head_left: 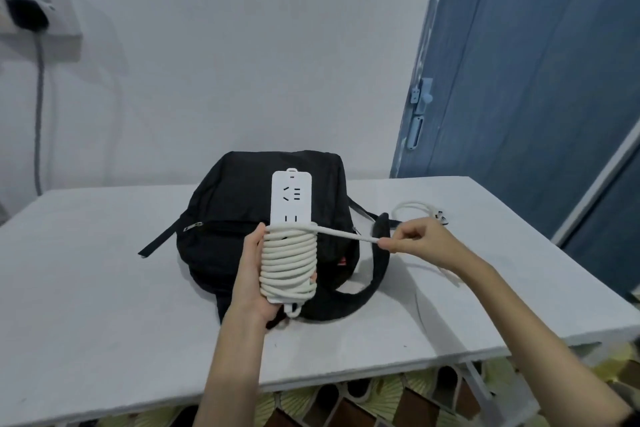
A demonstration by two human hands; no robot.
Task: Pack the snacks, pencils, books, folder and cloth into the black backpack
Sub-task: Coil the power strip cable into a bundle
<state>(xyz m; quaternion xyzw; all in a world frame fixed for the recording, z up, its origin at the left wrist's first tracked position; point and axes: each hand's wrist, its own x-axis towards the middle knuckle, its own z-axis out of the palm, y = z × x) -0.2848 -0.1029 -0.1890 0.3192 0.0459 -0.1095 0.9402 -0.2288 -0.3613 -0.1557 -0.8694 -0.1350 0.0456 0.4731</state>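
Note:
The black backpack (242,191) lies on the white table (104,270), its straps trailing toward the right. In front of it my left hand (250,274) grips a white power strip (292,196) held upright, with its white cord (288,262) wound in many turns round the lower half. My right hand (412,241) pinches the free stretch of that cord, pulled taut to the right of the strip. The rest of the cord and its plug (440,215) lie on the table behind my right hand. No snacks, pencils, books, folder or cloth are in view.
A blue door (519,80) stands at the right behind the table. A wall socket (38,10) with a black plug and grey cable is at the upper left. Patterned floor (381,399) shows below the table's front edge.

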